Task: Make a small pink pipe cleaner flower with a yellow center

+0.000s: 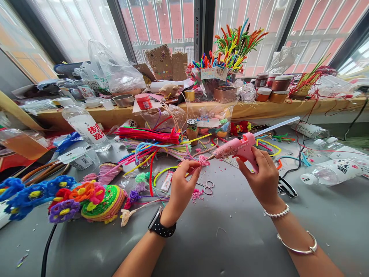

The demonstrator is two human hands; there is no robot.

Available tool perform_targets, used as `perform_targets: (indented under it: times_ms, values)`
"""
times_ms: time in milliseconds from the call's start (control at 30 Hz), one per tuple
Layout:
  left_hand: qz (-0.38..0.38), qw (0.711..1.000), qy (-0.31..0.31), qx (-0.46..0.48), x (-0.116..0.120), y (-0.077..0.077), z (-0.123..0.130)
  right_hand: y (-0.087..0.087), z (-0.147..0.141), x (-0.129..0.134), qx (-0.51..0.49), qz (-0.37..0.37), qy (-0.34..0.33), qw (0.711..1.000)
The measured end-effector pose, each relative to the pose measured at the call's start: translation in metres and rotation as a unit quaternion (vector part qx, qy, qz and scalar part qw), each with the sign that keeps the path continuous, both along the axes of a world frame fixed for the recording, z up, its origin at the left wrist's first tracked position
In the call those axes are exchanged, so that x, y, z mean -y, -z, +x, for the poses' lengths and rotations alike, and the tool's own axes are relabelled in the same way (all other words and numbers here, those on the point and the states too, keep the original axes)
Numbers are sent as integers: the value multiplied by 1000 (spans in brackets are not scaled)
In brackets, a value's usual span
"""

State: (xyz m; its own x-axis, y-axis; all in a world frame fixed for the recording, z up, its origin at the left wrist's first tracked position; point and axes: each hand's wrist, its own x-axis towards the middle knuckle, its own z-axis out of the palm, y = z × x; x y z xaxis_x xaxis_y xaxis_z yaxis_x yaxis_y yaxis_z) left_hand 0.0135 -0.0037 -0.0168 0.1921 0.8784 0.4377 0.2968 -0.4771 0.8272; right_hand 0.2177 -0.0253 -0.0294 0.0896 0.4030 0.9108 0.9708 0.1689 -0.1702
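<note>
My left hand (184,181) pinches a small pink pipe-cleaner flower (204,161) between thumb and fingers. Wrapped round the handle of a pink hot glue gun (238,149), my right hand (259,177) holds it pointing left, a clear glue stick (276,127) jutting from its back. The gun's nozzle is at the flower's right side; I cannot tell if they touch. Below the flower, small scissors (208,187) lie beside pink fuzz clippings (197,195). Bundles of coloured pipe cleaners (150,135) are spread behind my left hand.
Finished pipe-cleaner flowers (65,209) and a green layered piece (100,204) lie at left. A water bottle (83,125) stands behind them; another bottle (331,172) lies at right near a black cord (298,165). Jars (281,83) and a bunch of pipe cleaners (239,44) line the sill.
</note>
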Motion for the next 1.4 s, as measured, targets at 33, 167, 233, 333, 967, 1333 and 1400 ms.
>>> perform_targets:
  times_ms: [33, 167, 233, 333, 967, 1333, 1400]
  values:
    - [0, 1000, 0, 0, 0, 0, 0, 0, 0, 0, 0, 1, -1, 1000]
    - [-2, 1000, -2, 0, 0, 0, 0, 0, 0, 0, -1, 0, -2, 1000]
    - [-4, 1000, -1, 1, 0, 0, 0, 1, 1, 0, -3, -2, 0, 1000]
    - [-4, 1000, -1, 2, 0, 0, 0, 1, 1, 0, -6, 1, -1, 1000]
    - [13, 1000, 10, 0, 0, 0, -1, -2, -2, 0, -15, -2, -10, 1000]
    - [17, 1000, 6, 7, 0, 0, 0, -2, -2, 0, -16, -7, -14, 1000]
    - [17, 1000, 2, 6, 0, 0, 0, -2, -2, 0, -13, -8, -15, 1000]
